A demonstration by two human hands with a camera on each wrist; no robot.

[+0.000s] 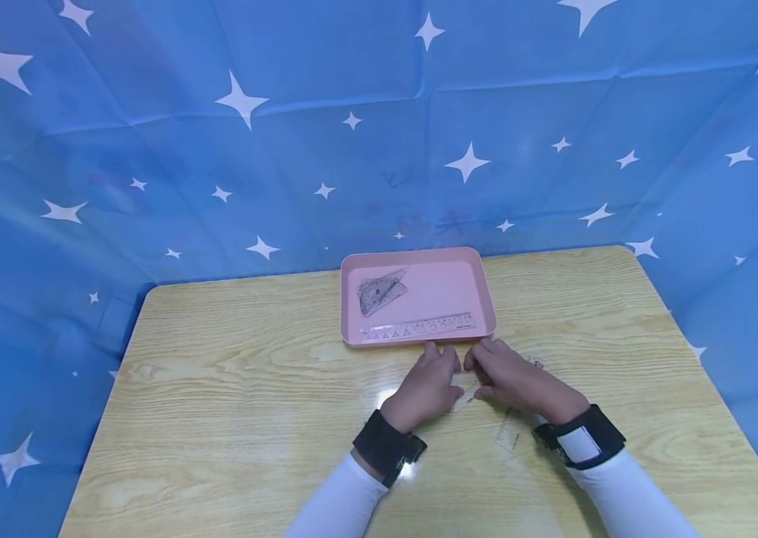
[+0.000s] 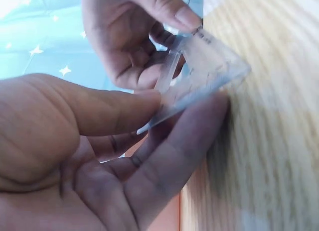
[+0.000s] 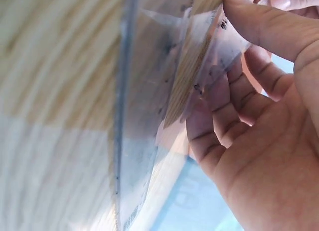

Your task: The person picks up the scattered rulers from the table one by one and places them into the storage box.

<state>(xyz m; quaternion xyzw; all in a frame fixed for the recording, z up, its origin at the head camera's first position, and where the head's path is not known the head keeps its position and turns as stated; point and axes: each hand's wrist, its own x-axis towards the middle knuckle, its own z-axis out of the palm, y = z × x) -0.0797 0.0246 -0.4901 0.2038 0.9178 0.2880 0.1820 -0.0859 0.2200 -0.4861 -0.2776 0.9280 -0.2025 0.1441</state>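
Note:
Just in front of the tray, both hands hold a small clear plastic set square (image 2: pixel 204 66) between them. My left hand (image 1: pixel 424 390) pinches one corner with its thumb on top and fingers beneath, as the left wrist view shows. At another corner, my right hand (image 1: pixel 523 379) pinches it between thumb and fingers. Under the right hand and wrist lies a second clear set square (image 1: pixel 508 432), partly hidden; its edge looms close in the right wrist view. The pink tray (image 1: pixel 439 280) holds a clear protractor (image 1: pixel 381 293) and a clear stencil ruler (image 1: pixel 419 326).
A wood-grain table (image 1: pixel 231 396) spreads out on both sides of the hands. Behind it hangs a blue cloth (image 1: pixel 365 172) with white stars, which also runs along the sides. The tray stands near the table's back edge.

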